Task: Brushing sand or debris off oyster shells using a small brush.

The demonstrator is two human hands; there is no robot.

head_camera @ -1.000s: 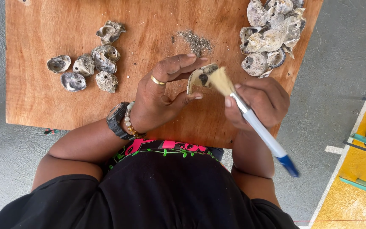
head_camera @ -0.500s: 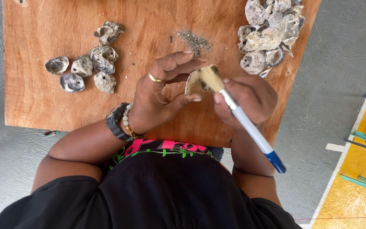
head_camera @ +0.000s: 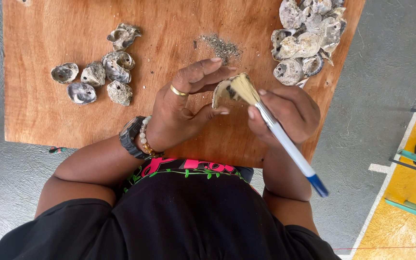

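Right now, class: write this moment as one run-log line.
left hand: holds shell | right hand: holds brush, bristles on shell | board: two shell piles, grit patch

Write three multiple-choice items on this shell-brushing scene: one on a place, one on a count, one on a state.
1. Where does the little heap of grit lie?
A. on the floor
B. on the wooden board, beyond the hands
C. in a bowl

2. How many shells are in the left group?
A. two
B. six
C. twelve

3. What is the brush doing?
A. lying on the board
B. bristles against the shell held in the left hand
C. tucked in a pocket

B: grey specks sit on the wood. B: six can be counted. B: the right hand presses it there.
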